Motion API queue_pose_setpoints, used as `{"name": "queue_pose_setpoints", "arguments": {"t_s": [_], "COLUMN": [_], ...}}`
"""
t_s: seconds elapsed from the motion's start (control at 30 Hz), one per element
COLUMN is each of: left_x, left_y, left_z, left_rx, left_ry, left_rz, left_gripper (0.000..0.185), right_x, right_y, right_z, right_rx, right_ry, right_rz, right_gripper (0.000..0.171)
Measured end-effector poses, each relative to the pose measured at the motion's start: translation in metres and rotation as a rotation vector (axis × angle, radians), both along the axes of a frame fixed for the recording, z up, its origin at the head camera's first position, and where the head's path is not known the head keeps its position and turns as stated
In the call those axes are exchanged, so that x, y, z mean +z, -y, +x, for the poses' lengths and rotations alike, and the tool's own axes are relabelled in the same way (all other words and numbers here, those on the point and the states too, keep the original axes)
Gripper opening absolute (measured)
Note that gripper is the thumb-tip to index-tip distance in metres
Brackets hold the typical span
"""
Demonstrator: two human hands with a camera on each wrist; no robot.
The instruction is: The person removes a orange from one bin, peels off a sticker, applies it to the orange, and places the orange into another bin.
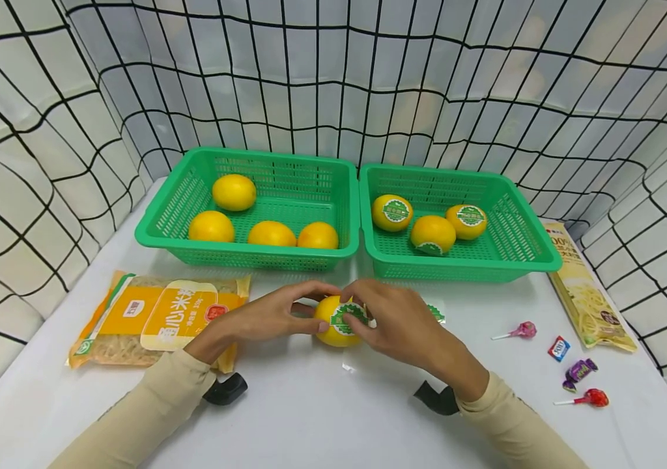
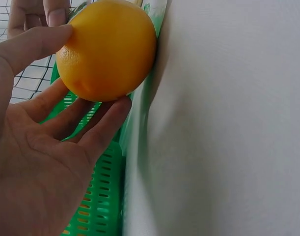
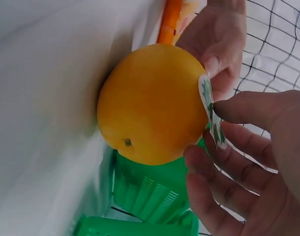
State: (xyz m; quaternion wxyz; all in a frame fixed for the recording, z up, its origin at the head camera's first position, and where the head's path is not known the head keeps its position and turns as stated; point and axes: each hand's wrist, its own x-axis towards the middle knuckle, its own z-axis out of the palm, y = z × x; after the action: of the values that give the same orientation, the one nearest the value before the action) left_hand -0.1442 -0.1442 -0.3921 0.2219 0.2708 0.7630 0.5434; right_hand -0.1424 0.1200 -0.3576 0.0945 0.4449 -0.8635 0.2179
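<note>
By the left hand (image 1: 275, 311) the orange (image 3: 152, 105) is gripped, presumably for steadiness; its sticker (image 3: 206, 93), raised at one edge, is pinched by the right hand (image 1: 398, 319).

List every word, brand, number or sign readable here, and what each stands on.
"通心米粉": flat orange-and-yellow plastic packet; smaller print too blurred.
"00%": long pale-yellow plastic packet; other print unclear.
Round green-and-white stickers on yellow-orange round fruit: too blurred to read.
Small red-and-blue square wrapper, twisted purple candy wrapper: lettering too small.
</note>
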Motion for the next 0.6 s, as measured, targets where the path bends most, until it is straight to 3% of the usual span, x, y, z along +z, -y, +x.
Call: {"name": "queue_pose_setpoints", "arguments": {"t_s": [0.3, 0.6], "left_x": [0.0, -0.001], "left_y": [-0.001, -0.001], "left_z": [0.0, 0.0], "left_rx": [0.0, 0.012], "left_ry": [0.0, -0.001], "left_rz": [0.001, -0.002], "left_gripper": [0.056, 0.057], "right_x": [-0.002, -0.007], "right_y": [0.005, 0.011], "right_z": [0.012, 0.022], "right_rx": [-0.084, -0.205], "right_ry": [-0.242, -0.525], "right_rz": [0.084, 0.254], "right_gripper": [0.029, 0.032]}}
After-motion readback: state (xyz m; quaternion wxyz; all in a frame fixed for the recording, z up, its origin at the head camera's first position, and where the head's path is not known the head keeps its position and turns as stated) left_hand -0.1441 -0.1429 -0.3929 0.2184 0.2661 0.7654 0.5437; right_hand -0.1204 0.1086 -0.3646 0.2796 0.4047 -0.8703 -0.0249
